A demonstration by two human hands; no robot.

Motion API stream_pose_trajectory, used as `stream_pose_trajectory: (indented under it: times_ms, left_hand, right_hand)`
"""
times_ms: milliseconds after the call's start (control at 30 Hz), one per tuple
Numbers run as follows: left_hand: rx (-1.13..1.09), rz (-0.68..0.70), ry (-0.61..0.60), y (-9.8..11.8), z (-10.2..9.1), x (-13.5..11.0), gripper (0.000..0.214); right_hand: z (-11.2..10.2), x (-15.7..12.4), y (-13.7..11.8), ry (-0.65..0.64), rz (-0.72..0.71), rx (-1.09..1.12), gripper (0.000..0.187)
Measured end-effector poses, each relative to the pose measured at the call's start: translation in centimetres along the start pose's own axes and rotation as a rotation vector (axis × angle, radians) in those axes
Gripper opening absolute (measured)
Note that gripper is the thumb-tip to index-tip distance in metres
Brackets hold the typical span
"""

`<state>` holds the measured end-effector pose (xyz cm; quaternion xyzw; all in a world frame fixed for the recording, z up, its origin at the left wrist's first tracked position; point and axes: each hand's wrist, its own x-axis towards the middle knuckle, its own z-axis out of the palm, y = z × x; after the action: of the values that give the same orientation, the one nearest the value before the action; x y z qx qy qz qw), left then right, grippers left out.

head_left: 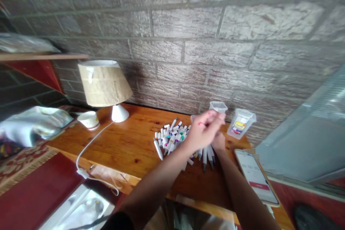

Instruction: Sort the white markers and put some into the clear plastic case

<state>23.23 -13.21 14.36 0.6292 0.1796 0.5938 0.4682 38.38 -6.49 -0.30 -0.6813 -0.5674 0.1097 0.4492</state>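
Fingers of the left hand (204, 130) are hovering half-curled, the right hand (219, 142) partly hidden, both holds indeterminate; capped markers (174, 137) are apparently being handled, next requiring steady grip.

We stretch 2 bare arms forward, our left forearm (159, 181) slanting up to the right and our right forearm (238, 187) slanting up to the left. Our left hand (204, 130) is in front, its fingers (219, 118) bent and directed rightward, with 1 small red mark (200, 123) on the skin. Our right hand (219, 141) sits partly hidden behind it; we cannot tell its grip.
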Motion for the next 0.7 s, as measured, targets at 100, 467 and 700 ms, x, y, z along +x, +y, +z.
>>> stream_pose_trajectory:
  times_ms: [100, 467, 700]
  left_hand:
    - [0.264, 0.121, 0.199, -3.4, -6.0, 3.9, 0.052]
    - [1.033, -0.183, 0.293, -11.5, -24.6, -1.6, 0.043]
    - [0.969, -0.214, 0.114, -12.3, -23.9, -1.9, 0.045]
  right_hand:
    - [0.0, -0.2, -0.1, 0.016, -0.003, 0.034, 0.059]
    - [1.1, 0.7, -0.2, -0.006, -0.015, -0.002, 0.053]
    - [1.0, 0.3, 0.1, 0.007, -0.004, 0.006, 0.056]
